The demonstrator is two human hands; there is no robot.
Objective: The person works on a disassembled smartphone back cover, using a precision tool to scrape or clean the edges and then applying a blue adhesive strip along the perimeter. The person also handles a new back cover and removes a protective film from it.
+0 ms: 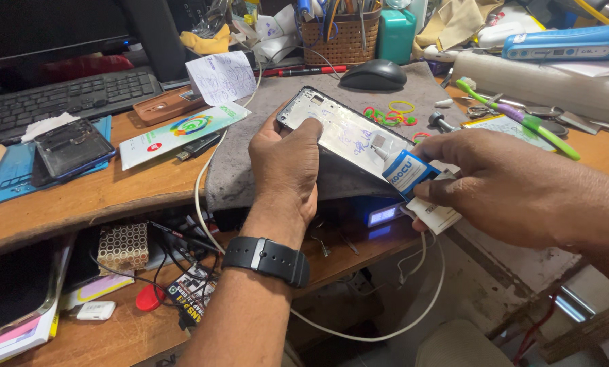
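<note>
Nearest the camera, the left forearm is seen with a black watch (267, 259) strapped at the wrist. Above it, the left hand (285, 166) is closed on the near edge of a phone frame (338, 132), with the thumb pressed flat on its upper left corner. That frame is held tilted over a grey mat (304, 85) at the middle of the wooden desk (93, 197), and blue scribbles are visible on its shiny inner face. A small glue tube (405, 170) with a blue label is gripped by the right hand (505, 180) between thumb and fingers, and its white nozzle is laid against the right edge of the frame. White paper is pinched under the tube by the same hand. Just below the frame a small blue-lit display (383, 215) is seen, and a white cable (359, 333) hangs under the desk edge. Beyond the frame, coloured rubber bands (389, 114) and a black mouse (373, 74) lie on the mat, with a wicker basket (340, 37) of tools behind them. To the left, a keyboard (66, 98) and another phone shell (72, 146) on a blue pad are found. To the right lies a green and purple toothbrush (522, 121).
</note>
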